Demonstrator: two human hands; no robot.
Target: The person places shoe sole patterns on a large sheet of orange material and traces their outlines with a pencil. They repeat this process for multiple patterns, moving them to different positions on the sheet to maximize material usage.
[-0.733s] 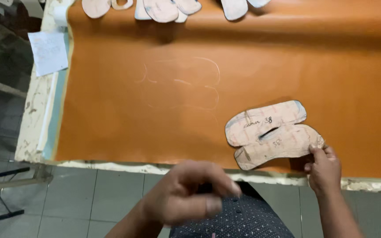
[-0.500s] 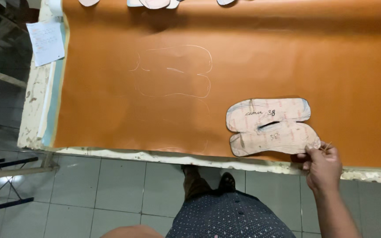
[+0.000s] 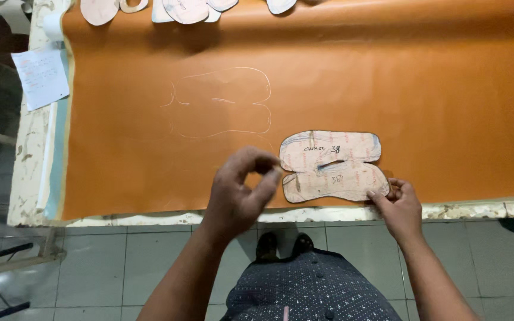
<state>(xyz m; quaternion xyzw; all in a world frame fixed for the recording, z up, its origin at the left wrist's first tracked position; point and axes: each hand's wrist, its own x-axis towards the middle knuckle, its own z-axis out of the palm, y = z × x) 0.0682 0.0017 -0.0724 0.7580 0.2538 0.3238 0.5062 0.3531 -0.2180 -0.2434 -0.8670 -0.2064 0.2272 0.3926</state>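
Observation:
A pale cardboard pattern template (image 3: 331, 166), shaped like two rounded lobes joined side by side, lies flat on a large orange leather sheet (image 3: 388, 77) near the table's front edge. My right hand (image 3: 398, 208) grips the template's right end with its fingertips. Beside the template's left edge, my left hand (image 3: 240, 191) hovers with thumb and forefinger pinched into a ring. I see nothing between those fingers.
A thin traced outline (image 3: 221, 104) of the same shape marks the leather to the upper left. Several more cut-out patterns (image 3: 179, 9) lie along the far edge. A paper sheet (image 3: 43, 77) rests at the table's left end. Tiled floor (image 3: 120, 267) lies below the worn table edge (image 3: 477, 209).
My left hand has come up from my lap to the template's left edge. My right hand has stayed on the template's right end.

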